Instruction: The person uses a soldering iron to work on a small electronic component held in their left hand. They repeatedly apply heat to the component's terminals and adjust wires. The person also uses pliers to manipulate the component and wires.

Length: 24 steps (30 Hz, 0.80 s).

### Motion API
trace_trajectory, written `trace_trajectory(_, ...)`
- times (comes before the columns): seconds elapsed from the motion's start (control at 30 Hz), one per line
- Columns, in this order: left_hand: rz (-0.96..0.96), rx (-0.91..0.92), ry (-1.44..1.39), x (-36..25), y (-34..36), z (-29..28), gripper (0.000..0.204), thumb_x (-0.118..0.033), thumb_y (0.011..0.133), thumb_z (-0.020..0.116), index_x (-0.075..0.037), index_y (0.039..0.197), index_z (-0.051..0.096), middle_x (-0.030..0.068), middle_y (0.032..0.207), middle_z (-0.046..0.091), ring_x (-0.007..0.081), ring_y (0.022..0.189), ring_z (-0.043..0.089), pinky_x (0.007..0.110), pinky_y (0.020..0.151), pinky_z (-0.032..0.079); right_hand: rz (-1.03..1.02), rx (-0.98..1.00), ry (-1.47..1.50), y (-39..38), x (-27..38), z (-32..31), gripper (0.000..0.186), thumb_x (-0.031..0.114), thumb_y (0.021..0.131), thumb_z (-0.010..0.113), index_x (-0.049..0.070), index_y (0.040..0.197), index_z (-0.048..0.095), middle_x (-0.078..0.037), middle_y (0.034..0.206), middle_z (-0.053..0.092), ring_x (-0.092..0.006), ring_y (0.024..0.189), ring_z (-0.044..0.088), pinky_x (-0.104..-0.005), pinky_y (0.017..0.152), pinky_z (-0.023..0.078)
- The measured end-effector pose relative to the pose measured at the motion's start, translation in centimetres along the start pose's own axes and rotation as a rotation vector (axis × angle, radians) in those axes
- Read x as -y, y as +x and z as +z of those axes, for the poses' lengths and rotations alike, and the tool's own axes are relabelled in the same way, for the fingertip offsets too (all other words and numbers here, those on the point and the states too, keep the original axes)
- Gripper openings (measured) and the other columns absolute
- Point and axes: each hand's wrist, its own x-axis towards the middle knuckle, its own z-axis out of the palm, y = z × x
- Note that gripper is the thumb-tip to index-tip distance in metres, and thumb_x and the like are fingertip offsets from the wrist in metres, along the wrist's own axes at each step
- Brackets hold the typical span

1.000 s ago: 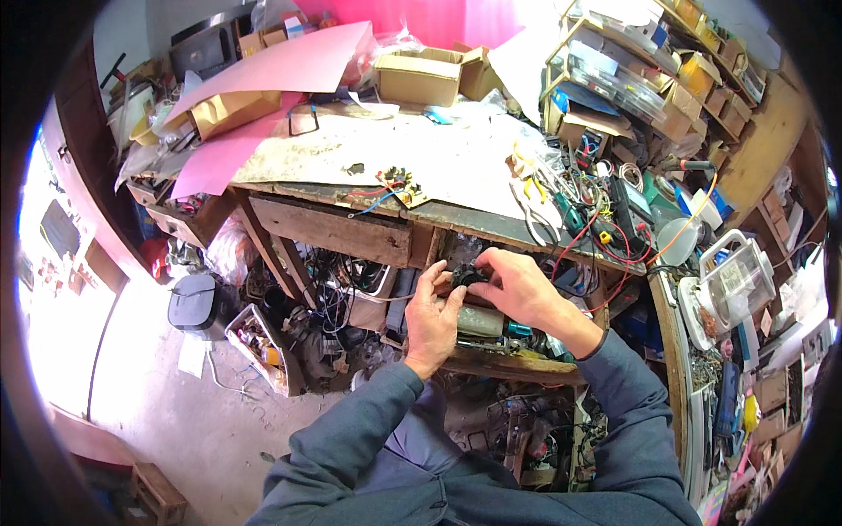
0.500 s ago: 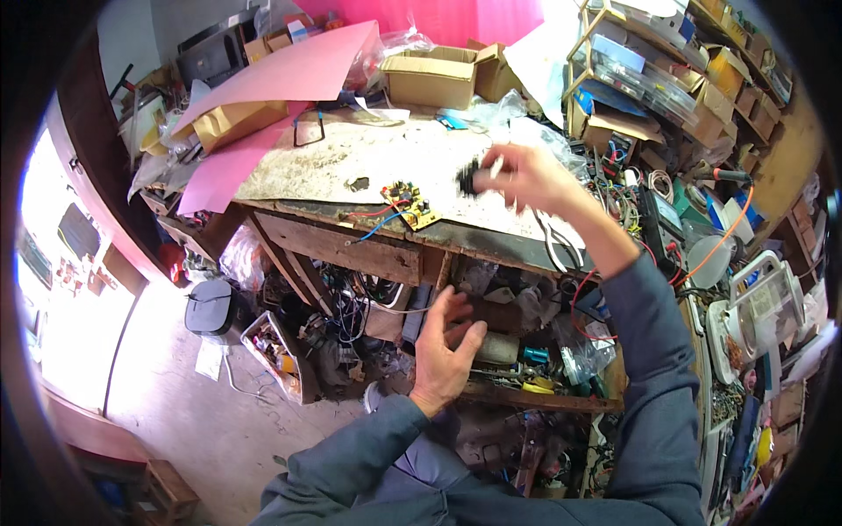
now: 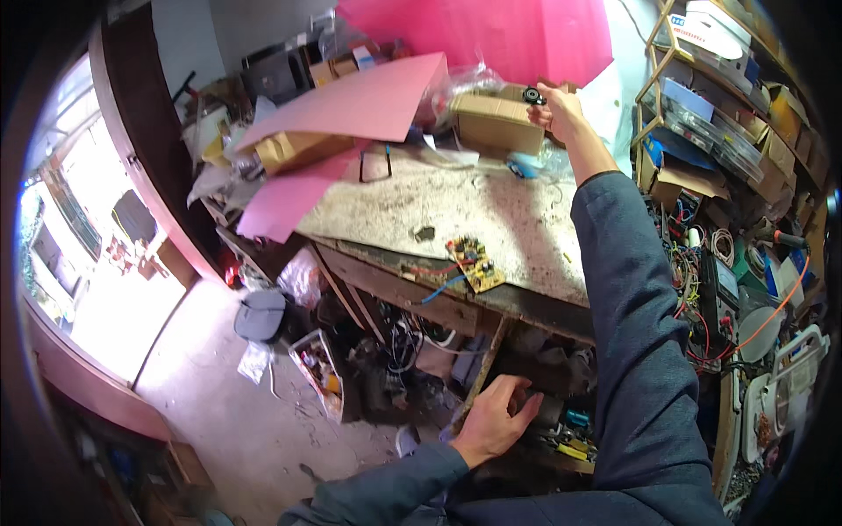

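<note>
My right hand (image 3: 563,114) is stretched out to the far side of the workbench (image 3: 377,210), closed on a small black round part (image 3: 533,96) with a light ring on its face. Its exact kind is not clear. That hand is over the right end of a brown cardboard box (image 3: 500,127). My left hand (image 3: 495,422) hangs low in front of the bench, fingers loosely curved, thumb apart and nothing between them. On the bench's front edge lies a yellow circuit board (image 3: 481,270) with electronic parts, a red wire and a blue wire (image 3: 443,289).
Pink sheets (image 3: 351,101) cover the bench's left end. Shelves with cartons and clear plastic boxes (image 3: 715,136) rise at the right, above tangled wires and a meter (image 3: 721,294). Under the bench are cables, a litter-filled box (image 3: 320,373) and a dark bin (image 3: 260,316).
My right hand has carried the black round part from above the bench's middle to the cardboard box at the back. My left hand stays low, its fingers more curled. The whole view has shifted.
</note>
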Motion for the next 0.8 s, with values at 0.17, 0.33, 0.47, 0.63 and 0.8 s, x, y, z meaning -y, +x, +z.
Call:
trace_trajectory(0.17, 0.034, 0.023, -0.038, 0.0, -0.1, -0.1, 0.020, -0.014, 0.090, 0.073, 0.000, 0.098, 0.061, 0.0092, 0.084, 0.058, 0.0152, 0.061, 0.051, 0.030, 0.057, 0.045, -0.083, 0.251, -0.404, -5.3, -2.0, -0.7, 0.017, 0.012, 0.093, 0.069, -0.004, 0.092, 0.063, -0.008, 0.068, 0.060, -0.0168, 0.056, 0.061, -0.0313, 0.053, 0.054)
trace_trajectory(0.33, 0.149, -0.049, -0.034, 1.2, 0.0, 0.5, 0.021, -0.016, 0.089, 0.073, 0.000, 0.097, 0.061, 0.0126, 0.084, 0.061, 0.0207, 0.064, 0.057, 0.033, 0.059, 0.047, -0.067, 0.681, -0.797, -17.7, -0.4, 0.8, 0.022, 0.020, 0.095, 0.068, 0.000, 0.103, 0.069, -0.008, 0.079, 0.071, -0.0133, 0.065, 0.067, -0.0286, 0.058, 0.055)
trace_trajectory(0.47, 0.139, -0.077, -0.013, 1.4, 0.0, 0.7, 0.022, -0.018, 0.090, 0.072, 0.001, 0.093, 0.061, 0.0147, 0.084, 0.064, 0.0261, 0.068, 0.063, 0.036, 0.062, 0.050, -0.240, 0.873, -1.141, -25.2, -0.2, 1.1, 0.039, 0.022, 0.081, 0.080, 0.011, 0.116, 0.070, -0.012, 0.092, 0.071, -0.0171, 0.081, 0.067, -0.0326, 0.069, 0.055)
trace_trajectory(0.63, 0.262, -0.023, -0.008, 2.5, -0.2, 1.1, 0.021, -0.020, 0.094, 0.067, -0.001, 0.094, 0.056, 0.0144, 0.071, 0.058, 0.0278, 0.065, 0.060, 0.039, 0.063, 0.049, -0.575, 0.728, -1.516, -31.3, -4.3, 2.1, 0.049, 0.028, 0.076, 0.081, 0.014, 0.121, 0.068, -0.020, 0.107, 0.065, -0.0385, 0.099, 0.066, -0.0442, 0.086, 0.055)
trace_trajectory(0.8, 0.079, 0.027, -0.043, 2.4, -0.3, 1.1, 0.023, -0.020, 0.092, 0.067, 0.003, 0.095, 0.063, 0.0192, 0.083, 0.069, 0.0274, 0.075, 0.068, 0.038, 0.069, 0.053, -0.653, 0.579, -1.362, -30.6, -6.8, 1.2, 0.016, 0.019, 0.082, 0.071, 0.004, 0.089, 0.072, -0.021, 0.091, 0.067, -0.0391, 0.089, 0.065, -0.0475, 0.080, 0.053)
